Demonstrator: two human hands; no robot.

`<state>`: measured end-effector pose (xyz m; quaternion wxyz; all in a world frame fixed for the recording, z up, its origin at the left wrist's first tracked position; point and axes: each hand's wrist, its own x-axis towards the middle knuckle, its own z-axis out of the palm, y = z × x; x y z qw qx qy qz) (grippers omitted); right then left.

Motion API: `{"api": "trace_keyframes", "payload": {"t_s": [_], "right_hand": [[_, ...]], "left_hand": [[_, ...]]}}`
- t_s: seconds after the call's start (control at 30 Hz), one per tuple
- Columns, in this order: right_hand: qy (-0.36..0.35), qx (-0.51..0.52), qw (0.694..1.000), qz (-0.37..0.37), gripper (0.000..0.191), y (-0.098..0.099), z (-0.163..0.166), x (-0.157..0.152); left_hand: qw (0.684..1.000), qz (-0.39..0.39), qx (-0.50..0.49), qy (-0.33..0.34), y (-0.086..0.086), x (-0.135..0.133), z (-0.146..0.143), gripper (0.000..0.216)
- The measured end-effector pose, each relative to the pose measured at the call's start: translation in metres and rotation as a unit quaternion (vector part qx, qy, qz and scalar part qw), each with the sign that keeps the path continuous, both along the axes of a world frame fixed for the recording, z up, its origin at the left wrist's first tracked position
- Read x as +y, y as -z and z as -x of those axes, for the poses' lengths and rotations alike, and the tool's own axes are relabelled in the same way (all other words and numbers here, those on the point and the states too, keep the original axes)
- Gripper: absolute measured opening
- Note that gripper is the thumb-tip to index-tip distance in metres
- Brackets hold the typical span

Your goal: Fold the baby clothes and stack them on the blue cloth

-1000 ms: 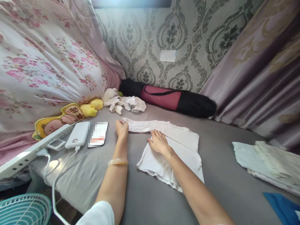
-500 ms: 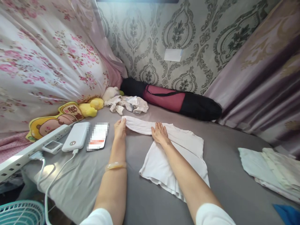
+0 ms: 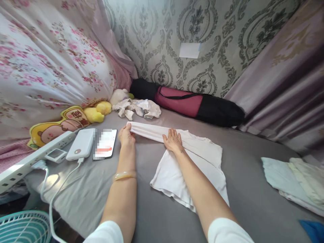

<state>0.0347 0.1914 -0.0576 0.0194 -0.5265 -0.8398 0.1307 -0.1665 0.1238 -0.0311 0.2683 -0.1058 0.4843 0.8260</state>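
A white long-sleeved shirt [image 3: 202, 162] lies on the grey bed sheet [image 3: 157, 222], one sleeve stretched out to the left. My left hand [image 3: 127, 135] is closed on the cuff end of that sleeve, thumb on top. Flat on the sleeve near the shoulder rests my right hand [image 3: 173, 140], its fingers extended and a little apart. The shirt's lower part is partly hidden under my right forearm.
Left of my hands lie a phone [image 3: 105, 144], a white power bank [image 3: 81, 144] with a cable, and a power strip [image 3: 37, 158]. Crumpled clothes [image 3: 139, 108] and a black and red long bag [image 3: 182, 101] lie behind. Folded clothes [image 3: 293, 182] sit at right.
My left hand has moved slightly left and away from me, pulling the sleeve straighter and tauter. My right hand stays flat on the shirt. The camera view has shifted a little.
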Motion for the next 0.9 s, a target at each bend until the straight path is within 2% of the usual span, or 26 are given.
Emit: {"api": "trace_keyframes", "payload": {"t_s": [0.17,0.3,0.4,0.47,0.57,0.7,0.8,0.9], "right_hand": [[0.004,-0.005,1.0,-0.002,0.07,0.004,0.001,0.002],[0.004,0.026,1.0,0.003,0.069,0.004,0.001,0.0],[-0.005,0.104,0.994,0.024,0.065,-0.005,-0.006,0.003],[0.026,0.189,0.981,0.04,0.06,-0.016,-0.016,0.009],[0.115,0.321,0.938,0.064,0.058,-0.035,-0.043,0.013],[0.173,0.466,0.847,0.189,0.056,-0.053,-0.088,0.001],[0.197,0.535,0.779,0.262,0.052,-0.059,-0.114,-0.014],[0.225,0.587,0.716,0.303,0.046,-0.06,-0.127,-0.024]], "left_hand": [[1.0,0.022,-0.002,-0.01,-0.001,0.003,-0.001,0.015],[0.998,0.007,0.004,0.059,-0.004,0.004,-0.002,0.016],[0.992,-0.024,0.044,0.117,-0.011,0.003,-0.01,0.014],[0.989,-0.045,0.055,0.132,-0.018,0.003,-0.019,0.011],[0.984,-0.059,0.092,0.14,-0.031,0.004,-0.038,0.015],[0.97,-0.083,0.174,0.149,-0.049,0.013,-0.071,0.022],[0.947,-0.101,0.235,0.195,-0.059,0.021,-0.103,0.023],[0.906,-0.12,0.307,0.267,-0.063,0.024,-0.14,0.022]]}}
